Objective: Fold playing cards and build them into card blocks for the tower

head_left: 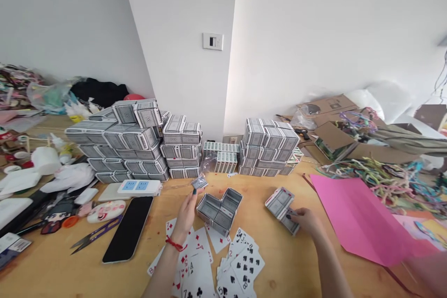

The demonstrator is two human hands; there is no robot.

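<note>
My left hand (186,214), with a red cord on its wrist, pinches a small grey-patterned folded playing card (199,182) between its fingertips. Just right of that wrist lies an L-shaped piece of joined folded cards (213,214), its hollow sides facing up. My right hand (309,221) is closed on the near end of another block of joined folded cards (281,207), which rests tilted on the wooden table. Loose playing cards (199,260) are spread face up around my left forearm, with a second group (244,263) to their right.
Tall stacks of folded-card blocks (122,142) stand at the back left, more (268,146) at the back right. A phone (129,228), scissors (96,236) and a power strip (139,187) lie left. Pink paper (359,219) and tangled cords (387,172) cover the right.
</note>
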